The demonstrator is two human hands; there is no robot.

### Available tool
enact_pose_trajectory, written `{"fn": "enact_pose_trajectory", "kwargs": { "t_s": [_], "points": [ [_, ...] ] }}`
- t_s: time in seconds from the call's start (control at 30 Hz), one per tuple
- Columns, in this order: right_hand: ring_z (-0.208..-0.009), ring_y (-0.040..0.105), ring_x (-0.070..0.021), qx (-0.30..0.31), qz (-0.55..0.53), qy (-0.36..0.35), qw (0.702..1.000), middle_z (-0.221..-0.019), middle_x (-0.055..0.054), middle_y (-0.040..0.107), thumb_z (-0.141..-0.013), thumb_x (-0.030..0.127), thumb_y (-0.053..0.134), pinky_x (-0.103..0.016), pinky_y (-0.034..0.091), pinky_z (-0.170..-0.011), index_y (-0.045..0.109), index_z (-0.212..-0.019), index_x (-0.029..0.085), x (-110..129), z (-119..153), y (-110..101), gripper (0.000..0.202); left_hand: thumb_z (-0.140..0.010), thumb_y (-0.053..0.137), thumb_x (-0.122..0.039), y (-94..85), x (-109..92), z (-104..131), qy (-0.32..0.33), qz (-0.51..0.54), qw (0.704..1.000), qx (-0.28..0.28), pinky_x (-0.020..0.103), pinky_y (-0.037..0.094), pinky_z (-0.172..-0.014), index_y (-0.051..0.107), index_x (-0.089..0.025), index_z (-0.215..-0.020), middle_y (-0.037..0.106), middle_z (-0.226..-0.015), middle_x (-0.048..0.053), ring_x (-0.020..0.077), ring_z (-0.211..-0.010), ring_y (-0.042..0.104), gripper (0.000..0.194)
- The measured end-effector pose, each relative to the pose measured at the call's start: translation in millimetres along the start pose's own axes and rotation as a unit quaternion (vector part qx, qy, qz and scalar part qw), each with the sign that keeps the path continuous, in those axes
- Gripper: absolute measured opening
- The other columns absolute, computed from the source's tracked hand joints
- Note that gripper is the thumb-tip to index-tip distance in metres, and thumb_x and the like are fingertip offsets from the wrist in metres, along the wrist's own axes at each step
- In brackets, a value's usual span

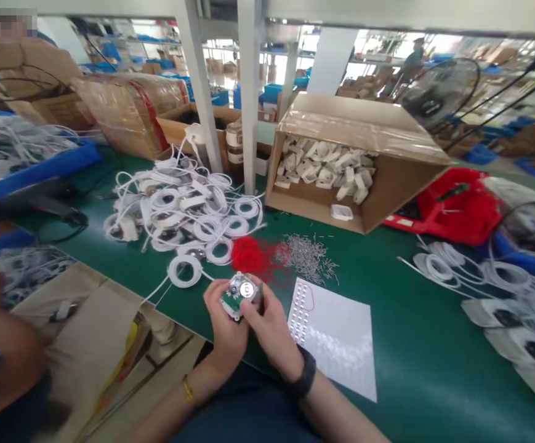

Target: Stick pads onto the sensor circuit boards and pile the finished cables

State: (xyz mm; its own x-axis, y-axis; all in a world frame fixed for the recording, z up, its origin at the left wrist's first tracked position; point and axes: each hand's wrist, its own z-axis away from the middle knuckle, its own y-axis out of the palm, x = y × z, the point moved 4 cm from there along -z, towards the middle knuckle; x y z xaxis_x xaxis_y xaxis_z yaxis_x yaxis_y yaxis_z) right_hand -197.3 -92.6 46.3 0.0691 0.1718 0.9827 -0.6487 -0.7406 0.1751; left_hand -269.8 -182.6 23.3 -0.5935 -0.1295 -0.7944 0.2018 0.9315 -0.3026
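Note:
A small device with a green circuit board and a round silver part (239,294) is held between both hands over the front edge of the green table. My left hand (225,320) wraps round its left side. On its right, my right hand (269,323) grips it, the thumb against the round part. Red rings (247,253) lie just behind the device, beside a pile of small metal screws or pins (308,257). A white sheet (341,338) with rows of small shiny pieces and one red ring lies right of my right hand.
Coiled white cables (184,212) are heaped at the back left. An open cardboard box (406,191) holds white housings. A red tray (456,231) and more cabled housings (502,332) are at the right. Another person's arm (6,344) shows at the left edge.

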Motion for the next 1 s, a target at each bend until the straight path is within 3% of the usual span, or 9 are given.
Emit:
{"fn": "enact_pose_trajectory", "kwargs": {
  "t_s": [0.13, 0.23, 0.33, 0.43, 0.53, 0.67, 0.77, 0.87, 1.0],
  "points": [
    [-0.088, 0.062, -0.0185, -0.001, 0.051, 0.050, 0.997, -0.100, -0.005, 0.065, -0.085, 0.035, 0.056, -0.032, 0.050, -0.082, 0.053, -0.121, 0.020, -26.4, 6.9, -30.5, 0.039, -0.077, 0.068, -0.036, 0.7, 14.6, 12.7, 0.023, 0.021, 0.961, 0.276, 0.049, 0.037, -0.104, 0.029, -0.021, -0.135, 0.041, -0.134, 0.015, 0.0295, -0.127, 0.041, 0.071],
    [-0.091, 0.061, -0.0192, 0.065, 0.127, 0.040, 0.989, -0.102, -0.004, 0.065, -0.086, 0.030, 0.056, -0.035, 0.049, -0.085, 0.056, -0.119, 0.021, -29.1, 14.1, -48.5, 0.034, -0.070, 0.074, -0.038, 3.5, 23.0, 3.6, 0.074, -0.018, 0.919, 0.388, 0.055, 0.028, -0.109, 0.025, -0.022, -0.138, 0.040, -0.138, 0.016, 0.0329, -0.132, 0.034, 0.086],
    [-0.101, 0.058, -0.0211, 0.053, 0.231, 0.013, 0.972, -0.107, -0.006, 0.063, -0.085, 0.022, 0.055, -0.038, 0.044, -0.093, 0.059, -0.116, 0.021, -22.6, 20.1, -52.6, 0.031, -0.074, 0.069, -0.033, 19.2, 25.1, 8.0, 0.060, 0.003, 0.883, 0.465, 0.050, 0.035, -0.106, 0.034, -0.023, -0.130, 0.051, -0.127, 0.012, 0.0284, -0.121, 0.048, 0.066],
    [-0.099, 0.057, -0.0228, -0.042, 0.354, 0.010, 0.934, -0.106, -0.008, 0.058, -0.076, 0.022, 0.067, -0.039, 0.045, -0.091, 0.059, -0.115, 0.020, -17.7, 25.5, -48.9, 0.040, -0.076, 0.063, -0.020, 30.4, 22.6, 20.5, 0.008, 0.019, 0.892, 0.452, 0.042, 0.045, -0.097, 0.039, -0.022, -0.121, 0.055, -0.117, 0.009, 0.0236, -0.110, 0.055, 0.051],
    [-0.093, 0.056, -0.0223, -0.076, 0.407, 0.010, 0.910, -0.103, -0.007, 0.054, -0.066, 0.021, 0.076, -0.037, 0.048, -0.086, 0.061, -0.110, 0.020, -17.8, 26.6, -41.9, 0.047, -0.072, 0.058, -0.011, 33.3, 17.9, 27.1, 0.001, 0.025, 0.910, 0.413, 0.040, 0.044, -0.098, 0.041, -0.020, -0.119, 0.053, -0.117, 0.010, 0.0229, -0.111, 0.053, 0.051],
    [-0.085, 0.055, -0.0183, -0.076, 0.389, -0.040, 0.917, -0.090, -0.004, 0.054, -0.071, 0.017, 0.071, -0.029, 0.048, -0.078, 0.065, -0.099, 0.019, -19.1, 22.5, -40.1, 0.029, -0.076, 0.058, -0.013, 33.0, 16.9, 24.8, 0.027, 0.019, 0.919, 0.392, 0.041, 0.044, -0.098, 0.043, -0.019, -0.117, 0.053, -0.116, 0.010, 0.0237, -0.111, 0.052, 0.044],
    [-0.078, 0.054, -0.0164, -0.123, 0.391, -0.067, 0.910, -0.082, -0.003, 0.054, -0.079, 0.016, 0.061, -0.027, 0.047, -0.071, 0.066, -0.086, 0.018, -21.3, 22.3, -42.9, 0.009, -0.077, 0.064, -0.023, 32.7, 17.9, 27.0, 0.076, 0.012, 0.911, 0.405, 0.044, 0.044, -0.099, 0.040, -0.019, -0.124, 0.053, -0.119, 0.013, 0.0267, -0.114, 0.052, 0.054],
    [-0.074, 0.055, -0.0159, -0.145, 0.416, -0.080, 0.894, -0.080, -0.005, 0.056, -0.087, 0.017, 0.050, -0.026, 0.047, -0.068, 0.067, -0.082, 0.019, -24.6, 27.6, -40.9, 0.018, -0.072, 0.072, -0.031, 32.8, 18.6, 32.8, 0.106, 0.006, 0.898, 0.427, 0.046, 0.044, -0.101, 0.033, -0.019, -0.133, 0.050, -0.125, 0.015, 0.0297, -0.118, 0.049, 0.074],
    [-0.073, 0.059, -0.0168, -0.095, 0.458, -0.109, 0.877, -0.082, -0.007, 0.063, -0.093, 0.021, 0.043, -0.028, 0.047, -0.068, 0.069, -0.095, 0.020, -20.9, 38.8, -46.1, 0.026, -0.080, 0.063, -0.021, 33.5, 17.9, 34.2, 0.096, 0.007, 0.892, 0.443, 0.044, 0.044, -0.100, 0.033, -0.025, -0.137, 0.049, -0.125, 0.012, 0.0261, -0.117, 0.050, 0.065]
  ]
}}
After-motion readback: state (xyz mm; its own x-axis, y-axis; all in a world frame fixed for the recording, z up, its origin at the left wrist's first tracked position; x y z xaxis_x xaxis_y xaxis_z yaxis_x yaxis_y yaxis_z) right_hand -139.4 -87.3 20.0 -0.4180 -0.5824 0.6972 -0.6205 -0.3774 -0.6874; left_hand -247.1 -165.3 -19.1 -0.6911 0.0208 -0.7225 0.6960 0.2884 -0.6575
